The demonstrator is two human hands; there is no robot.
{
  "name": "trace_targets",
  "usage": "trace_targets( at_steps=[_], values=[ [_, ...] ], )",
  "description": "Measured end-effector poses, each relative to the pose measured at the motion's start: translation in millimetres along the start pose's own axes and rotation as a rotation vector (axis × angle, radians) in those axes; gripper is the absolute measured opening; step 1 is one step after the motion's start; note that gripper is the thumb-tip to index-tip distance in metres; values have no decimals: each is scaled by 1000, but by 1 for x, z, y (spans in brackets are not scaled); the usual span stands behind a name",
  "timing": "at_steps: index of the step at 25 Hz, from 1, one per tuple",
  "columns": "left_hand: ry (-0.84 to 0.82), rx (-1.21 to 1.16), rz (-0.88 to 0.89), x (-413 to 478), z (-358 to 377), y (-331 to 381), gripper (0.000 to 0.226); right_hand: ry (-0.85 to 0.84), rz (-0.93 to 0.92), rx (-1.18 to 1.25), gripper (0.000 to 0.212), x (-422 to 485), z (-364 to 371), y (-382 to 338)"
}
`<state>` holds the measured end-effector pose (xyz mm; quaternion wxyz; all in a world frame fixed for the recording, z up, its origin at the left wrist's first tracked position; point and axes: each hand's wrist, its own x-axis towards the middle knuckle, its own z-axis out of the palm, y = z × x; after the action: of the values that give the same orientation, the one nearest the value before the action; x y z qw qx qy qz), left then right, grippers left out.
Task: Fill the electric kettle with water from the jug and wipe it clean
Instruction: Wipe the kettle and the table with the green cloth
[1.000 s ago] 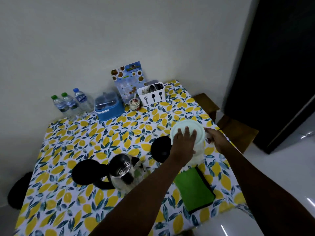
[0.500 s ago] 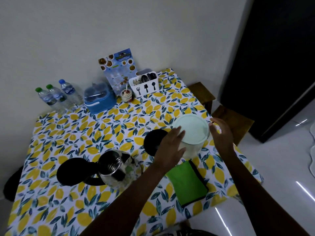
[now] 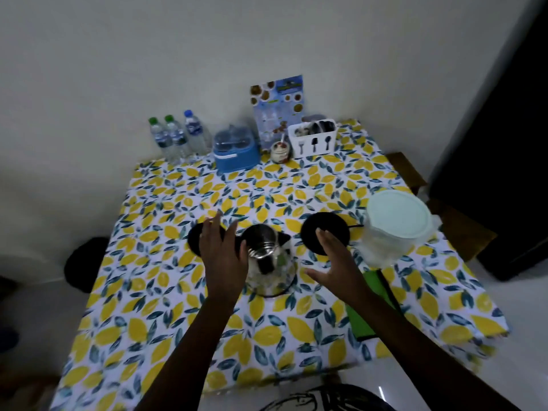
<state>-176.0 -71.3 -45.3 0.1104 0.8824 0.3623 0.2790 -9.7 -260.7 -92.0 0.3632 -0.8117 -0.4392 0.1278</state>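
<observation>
Kettle: we see the electric kettle [image 3: 268,261] standing lid-open mid-bench [image 3: 166,292], between our two hands.
Left hand: our left hand [image 3: 221,256] is spread, fingers splayed, beside the kettle's left side; we cannot tell whether it touches.
Right hand: our right hand [image 3: 336,264] is spread, holding nothing, just right of the kettle.
Jug: the lidded jug [image 3: 396,226] stands at the bench's right.
Cloth: the green cloth [image 3: 363,320] lies under our right forearm.
</observation>
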Motion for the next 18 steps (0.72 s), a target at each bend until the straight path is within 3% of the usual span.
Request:
trace_targets(
  at_steps=[3, 4, 5, 7, 10, 13, 18],
  values=[
    [41, -378, -563, -8, -23, -29, 67, -162, 102, 31, 97, 9, 40, -16],
    [22, -466, -599, -6, -26, -28, 67, -181, 115, 50, 97, 10, 47, -20],
    [7, -503, -529, -5, -29, -23, 63, -181, 112, 73, 96, 12, 52, -22],
    [-45, -473, -225, 1, -35, -8, 49, -156, 102, 95, 90, 12, 56, -32],
    [-275, -289, 129, 11, -13, 2, 43, -138, 139, 108, 86, 10, 57, -41],
    [-453, -161, 193, 16, 10, -2, 41, -117, 97, 119, 83, 6, 58, -39],
    [-479, 22, 266, 14, 21, -7, 41, -107, 65, 70, 83, 5, 62, -35]
  ],
)
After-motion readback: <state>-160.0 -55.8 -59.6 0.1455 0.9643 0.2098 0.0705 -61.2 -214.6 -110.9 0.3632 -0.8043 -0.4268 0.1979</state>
